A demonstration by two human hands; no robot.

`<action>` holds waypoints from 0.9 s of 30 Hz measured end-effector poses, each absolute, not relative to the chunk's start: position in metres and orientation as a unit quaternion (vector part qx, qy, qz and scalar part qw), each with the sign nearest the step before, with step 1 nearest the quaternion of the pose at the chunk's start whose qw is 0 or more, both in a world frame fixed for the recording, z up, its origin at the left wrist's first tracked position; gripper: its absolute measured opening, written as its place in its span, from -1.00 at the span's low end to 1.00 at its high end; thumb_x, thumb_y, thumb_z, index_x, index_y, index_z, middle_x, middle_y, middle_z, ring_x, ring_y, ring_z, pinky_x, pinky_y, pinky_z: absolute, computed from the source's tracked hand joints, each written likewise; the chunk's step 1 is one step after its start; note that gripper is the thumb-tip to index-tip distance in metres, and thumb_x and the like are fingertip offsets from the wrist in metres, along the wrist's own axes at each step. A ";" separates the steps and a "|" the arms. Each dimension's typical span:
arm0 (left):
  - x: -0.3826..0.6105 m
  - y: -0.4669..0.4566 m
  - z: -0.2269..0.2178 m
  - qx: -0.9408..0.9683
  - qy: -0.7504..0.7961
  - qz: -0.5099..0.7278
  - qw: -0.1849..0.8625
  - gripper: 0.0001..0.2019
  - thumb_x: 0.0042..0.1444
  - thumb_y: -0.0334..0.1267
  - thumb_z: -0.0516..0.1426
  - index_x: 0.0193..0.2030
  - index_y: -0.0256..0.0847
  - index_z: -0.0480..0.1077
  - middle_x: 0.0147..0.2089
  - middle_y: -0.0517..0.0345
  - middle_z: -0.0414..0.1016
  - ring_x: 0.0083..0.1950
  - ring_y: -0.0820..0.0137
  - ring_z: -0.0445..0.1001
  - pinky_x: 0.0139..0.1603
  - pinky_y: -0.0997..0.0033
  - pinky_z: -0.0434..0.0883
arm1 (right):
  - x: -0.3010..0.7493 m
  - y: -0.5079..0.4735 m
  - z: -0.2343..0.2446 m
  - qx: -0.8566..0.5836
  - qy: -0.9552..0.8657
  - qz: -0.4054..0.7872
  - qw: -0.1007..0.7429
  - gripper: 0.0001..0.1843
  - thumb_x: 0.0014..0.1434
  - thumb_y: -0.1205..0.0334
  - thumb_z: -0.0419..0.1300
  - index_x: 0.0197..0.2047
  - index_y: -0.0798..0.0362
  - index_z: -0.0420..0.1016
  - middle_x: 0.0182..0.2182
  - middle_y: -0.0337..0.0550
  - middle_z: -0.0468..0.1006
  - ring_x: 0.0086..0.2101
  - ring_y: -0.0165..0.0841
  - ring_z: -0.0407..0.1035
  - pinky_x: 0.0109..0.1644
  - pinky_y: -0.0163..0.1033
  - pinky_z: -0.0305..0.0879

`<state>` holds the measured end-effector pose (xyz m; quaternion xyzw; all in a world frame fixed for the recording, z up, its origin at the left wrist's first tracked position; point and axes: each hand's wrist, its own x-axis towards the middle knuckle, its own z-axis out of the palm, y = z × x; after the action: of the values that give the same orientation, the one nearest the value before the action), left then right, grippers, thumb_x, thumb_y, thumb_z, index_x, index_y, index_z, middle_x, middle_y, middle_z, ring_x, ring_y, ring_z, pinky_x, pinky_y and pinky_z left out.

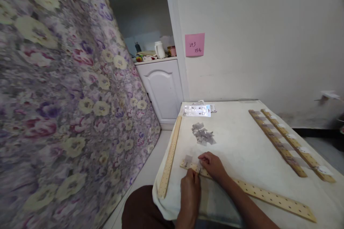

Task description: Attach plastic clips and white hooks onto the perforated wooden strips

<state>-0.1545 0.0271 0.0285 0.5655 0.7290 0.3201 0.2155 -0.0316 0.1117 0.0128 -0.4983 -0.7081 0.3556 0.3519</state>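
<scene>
A long, pale wooden strip with rows of holes lies across the near part of the table. At its left end sits a clear square piece with a small metal part. Just right of it, a second clear piece stands at the strip, partly covered by fingers. My right hand pinches this second piece from above. My left hand is closed at the strip's near edge, fingertips pressed together below the same piece; what they grip is hidden. Farther back lies a pile of similar clear pieces.
Another holed strip lies along the table's left edge. Two browner strips carrying clear and white pieces lie at the right. Clear packaging is at the back. A floral curtain hangs left; a wall stands behind.
</scene>
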 end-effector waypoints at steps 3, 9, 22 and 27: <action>-0.155 0.027 0.027 0.567 0.729 0.319 0.213 -0.79 0.21 -0.28 -0.06 -0.42 -0.15 0.29 -0.51 0.13 0.45 -0.47 0.34 0.40 -0.44 0.43 0.07 | -0.032 0.111 0.014 -0.497 -0.710 0.357 0.349 -0.77 0.01 0.29 0.11 -0.26 0.06 0.53 -0.36 -0.15 0.54 -0.34 -0.35 0.42 -0.21 -0.30 0.31; -0.155 0.027 0.026 0.570 0.728 0.316 0.213 -0.80 0.20 -0.30 -0.07 -0.41 -0.15 0.28 -0.49 0.12 0.46 -0.45 0.34 0.41 -0.43 0.43 0.08 | -0.033 0.109 0.014 -0.510 -0.712 0.342 0.342 -0.76 -0.03 0.27 0.15 -0.25 0.07 0.53 -0.38 -0.15 0.52 -0.35 -0.34 0.40 -0.21 -0.29 0.29; -0.157 -0.002 0.015 0.603 0.654 0.411 0.201 -0.80 0.24 -0.30 -0.09 -0.26 -0.17 0.34 -0.35 0.11 0.43 -0.30 0.37 0.43 -0.25 0.44 0.30 | -0.033 0.109 0.014 -0.509 -0.707 0.352 0.342 -0.77 -0.05 0.28 0.17 -0.27 0.07 0.53 -0.38 -0.16 0.52 -0.35 -0.34 0.41 -0.23 -0.30 0.30; -0.158 -0.010 0.004 0.655 0.605 0.428 0.150 -0.73 0.24 -0.38 -0.13 -0.08 -0.22 0.35 -0.18 0.01 0.39 -0.13 0.32 0.38 -0.08 0.33 0.35 | -0.033 0.110 0.013 -0.509 -0.707 0.354 0.339 -0.76 -0.05 0.29 0.16 -0.26 0.08 0.52 -0.38 -0.16 0.53 -0.35 -0.35 0.41 -0.22 -0.31 0.29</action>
<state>-0.1583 -0.0104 0.0045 0.6546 0.6052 0.4276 0.1498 -0.0330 0.1095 0.0132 -0.5093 -0.7072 0.3543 0.3390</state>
